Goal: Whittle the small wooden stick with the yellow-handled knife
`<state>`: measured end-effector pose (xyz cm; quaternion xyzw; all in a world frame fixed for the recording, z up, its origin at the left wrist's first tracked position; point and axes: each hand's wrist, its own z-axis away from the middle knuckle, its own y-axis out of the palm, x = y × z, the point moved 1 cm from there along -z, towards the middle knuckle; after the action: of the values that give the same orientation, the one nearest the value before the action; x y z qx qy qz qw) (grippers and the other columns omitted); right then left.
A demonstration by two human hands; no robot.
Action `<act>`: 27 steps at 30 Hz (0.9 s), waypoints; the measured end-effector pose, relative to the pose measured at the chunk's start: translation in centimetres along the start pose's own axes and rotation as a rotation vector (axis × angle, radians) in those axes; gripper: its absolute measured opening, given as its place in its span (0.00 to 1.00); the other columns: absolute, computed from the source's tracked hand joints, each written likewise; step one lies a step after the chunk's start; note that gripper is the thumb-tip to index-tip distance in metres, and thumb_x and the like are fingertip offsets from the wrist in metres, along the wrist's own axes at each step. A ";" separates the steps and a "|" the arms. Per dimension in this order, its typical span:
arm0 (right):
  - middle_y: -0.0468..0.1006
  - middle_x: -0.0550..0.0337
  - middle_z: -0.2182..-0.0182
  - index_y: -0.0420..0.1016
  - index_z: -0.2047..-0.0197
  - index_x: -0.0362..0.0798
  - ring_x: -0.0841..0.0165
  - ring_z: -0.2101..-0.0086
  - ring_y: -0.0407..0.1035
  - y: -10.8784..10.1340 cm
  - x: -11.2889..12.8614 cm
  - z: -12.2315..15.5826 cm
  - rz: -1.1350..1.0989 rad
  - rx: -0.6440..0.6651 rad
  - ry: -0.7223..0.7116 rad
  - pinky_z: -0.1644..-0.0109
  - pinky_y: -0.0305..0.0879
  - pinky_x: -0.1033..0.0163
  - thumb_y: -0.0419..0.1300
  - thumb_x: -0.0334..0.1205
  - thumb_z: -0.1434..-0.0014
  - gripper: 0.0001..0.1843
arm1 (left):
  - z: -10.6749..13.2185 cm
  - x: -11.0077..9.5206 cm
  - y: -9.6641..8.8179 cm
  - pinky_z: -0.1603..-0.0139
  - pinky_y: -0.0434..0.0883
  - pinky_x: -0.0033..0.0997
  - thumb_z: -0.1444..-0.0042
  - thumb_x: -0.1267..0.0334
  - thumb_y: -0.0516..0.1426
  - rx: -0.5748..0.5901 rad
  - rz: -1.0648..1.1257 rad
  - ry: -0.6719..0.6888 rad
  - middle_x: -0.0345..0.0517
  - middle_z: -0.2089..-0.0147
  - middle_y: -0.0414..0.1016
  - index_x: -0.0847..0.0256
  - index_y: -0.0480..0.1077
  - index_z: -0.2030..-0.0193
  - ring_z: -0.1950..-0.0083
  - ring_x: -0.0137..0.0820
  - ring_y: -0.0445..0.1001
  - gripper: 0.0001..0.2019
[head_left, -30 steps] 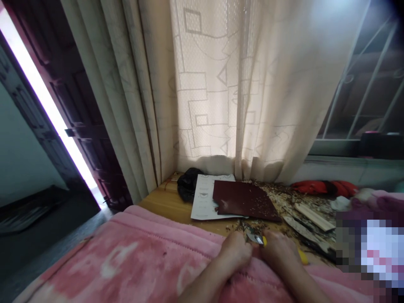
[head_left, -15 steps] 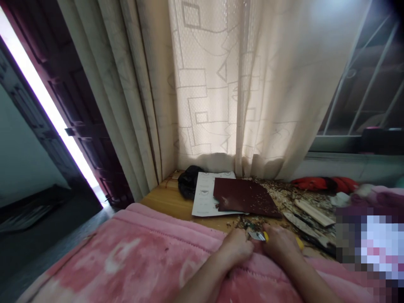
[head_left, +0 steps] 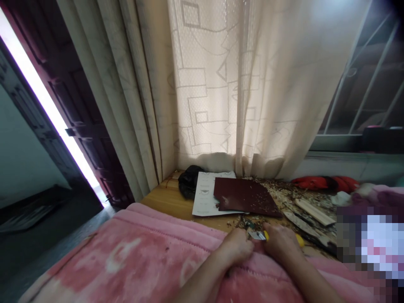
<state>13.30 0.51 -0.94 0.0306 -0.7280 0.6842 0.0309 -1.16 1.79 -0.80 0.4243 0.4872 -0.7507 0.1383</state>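
Along the left edge of the frame, I log a dark panelled wooden door (head_left: 85, 126), standing ajar with a bright strip of light beside it. Next, across the lower left, a quilted pink fleece blanket (head_left: 94, 261) covers the foreground, and a long cream patterned curtain (head_left: 202, 84) hangs at upper centre. Behind the blanket sits a honey-coloured wooden tabletop (head_left: 167, 202), carrying a crumpled black plastic bag (head_left: 189, 183) and a white printed paper sheet (head_left: 203, 194), partly overlapped by a dark maroon abrasive sheet (head_left: 243, 195).

At lower centre, I have the left hand (head_left: 235, 248) curled closed at the blanket's edge, fingers gathered around the metal end of a yellow-handled craft knife (head_left: 267, 236); I cannot tell whether those fingers grip the knife or some small piece hidden behind them. The right hand (head_left: 280, 244) lies just beside it, wrapped over the knife's yellow handle, whose tip shows beyond the knuckles. The knife's long axis runs nearly level across the frame, its metal end pointing toward the left hand, so the right hand is nearer the handle.

Further right: loose pale wood shavings (head_left: 284, 198), a flat pale wood strip (head_left: 312, 211), a rough carved wood piece (head_left: 303, 225), a bright red cloth (head_left: 325, 183) and, at upper right, a white metal window grille (head_left: 372, 84).
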 end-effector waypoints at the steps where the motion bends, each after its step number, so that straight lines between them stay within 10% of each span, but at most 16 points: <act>1: 0.74 0.52 0.72 0.68 0.71 0.48 0.61 0.68 0.66 0.0 0.1 0.0 -0.006 0.008 0.014 0.68 0.55 0.61 0.47 0.52 0.54 0.18 | 0.0 -0.1 0.0 0.60 0.62 0.27 0.57 0.67 0.48 -0.007 -0.005 -0.010 0.41 0.63 0.72 0.58 0.69 0.64 0.62 0.32 0.66 0.14; 27: 0.73 0.52 0.71 0.69 0.69 0.46 0.63 0.67 0.66 -0.3 0.1 -0.1 0.005 0.013 0.005 0.67 0.54 0.63 0.48 0.39 0.54 0.12 | 0.1 -0.2 -0.2 0.60 0.62 0.27 0.58 0.67 0.49 0.009 -0.001 -0.001 0.41 0.63 0.71 0.58 0.69 0.64 0.62 0.32 0.66 0.13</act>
<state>13.28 0.61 -0.61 0.0272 -0.7235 0.6892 0.0306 -1.22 1.72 -0.52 0.4244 0.4839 -0.7531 0.1365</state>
